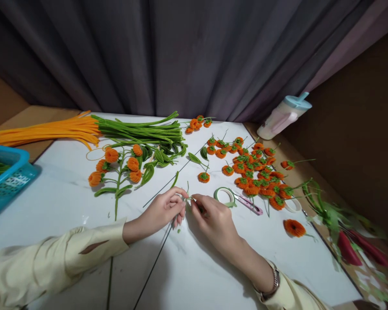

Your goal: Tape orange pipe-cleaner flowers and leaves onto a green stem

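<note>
My left hand point(168, 211) and my right hand point(217, 218) meet near the middle of the white table. Their fingertips pinch a thin green strand point(188, 189), whose upper end pokes up between them. How much more lies inside the fingers is hidden. To the right of my right hand lie a roll of green tape point(216, 194) and a pink-handled cutting tool point(250, 205). A single orange fuzzy flower point(203, 177) rests just beyond my hands. Left of them lies an assembled stem point(118, 185) with orange blooms and green leaves.
Many orange flower heads point(245, 168) spread at right. Green pipe cleaners point(142, 131) and orange ones point(51, 131) lie at the back left. A blue basket point(29, 172) stands at the left edge, a tilted tumbler point(283, 116) at the back right, and red flowers point(349, 249) at far right.
</note>
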The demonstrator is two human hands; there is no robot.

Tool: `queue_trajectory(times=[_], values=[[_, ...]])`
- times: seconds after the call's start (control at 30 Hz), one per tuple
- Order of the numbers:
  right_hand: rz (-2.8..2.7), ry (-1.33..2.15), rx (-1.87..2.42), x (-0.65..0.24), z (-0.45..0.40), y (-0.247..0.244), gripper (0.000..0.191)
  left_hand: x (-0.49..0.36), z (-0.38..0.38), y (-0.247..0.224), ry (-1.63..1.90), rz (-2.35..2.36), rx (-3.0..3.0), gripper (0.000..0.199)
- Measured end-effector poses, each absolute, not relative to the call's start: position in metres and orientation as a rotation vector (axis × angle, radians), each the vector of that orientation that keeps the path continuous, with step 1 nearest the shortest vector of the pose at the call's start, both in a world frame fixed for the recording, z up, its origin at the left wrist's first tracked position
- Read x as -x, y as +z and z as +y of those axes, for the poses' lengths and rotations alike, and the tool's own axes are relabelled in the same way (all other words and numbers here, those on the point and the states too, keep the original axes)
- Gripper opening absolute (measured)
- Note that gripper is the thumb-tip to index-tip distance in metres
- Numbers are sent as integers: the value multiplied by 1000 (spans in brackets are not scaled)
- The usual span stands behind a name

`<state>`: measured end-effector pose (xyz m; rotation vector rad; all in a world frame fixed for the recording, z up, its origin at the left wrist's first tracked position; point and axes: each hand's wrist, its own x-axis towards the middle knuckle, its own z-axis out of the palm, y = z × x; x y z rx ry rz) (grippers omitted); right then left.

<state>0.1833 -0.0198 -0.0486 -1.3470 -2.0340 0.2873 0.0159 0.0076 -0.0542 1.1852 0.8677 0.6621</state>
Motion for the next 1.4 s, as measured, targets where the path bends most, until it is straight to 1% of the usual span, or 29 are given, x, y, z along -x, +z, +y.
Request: queue_trajectory(times=[0.17,0.27,0.53,0.8,0.93,1.0,1.17,1.27,1.4], values=[[-2080,262,1304,-182,-23,-46,21,-16,8,-55,674,865,-1182,31],[-2085,296,1273,-181,-25,-43,20,-16,8,-59,686,860,-1198,29],[-1988,645,1237,-188,-19,-30,15,-15,6,-60,692,912,-1314,21],[-2128,776,1051,-203,-6,-25,19,-14,4,-59,610,873,-1352,22],[-2138,846,1053,-208,-3,-26,14,-13,4,-59,608,860,-1337,23],[-2138,857,1043,-209,-2,-27,13,-14,5,-58,618,857,-1321,23],[-2134,825,1030,-213,1,-26,18,-14,7,-58,603,860,-1283,23],[-2101,830,1090,-218,4,-22,17,-14,6,-59,616,862,-1254,22],[-2061,852,1174,-226,9,-20,15,-15,5,-59,692,885,-1192,31]])
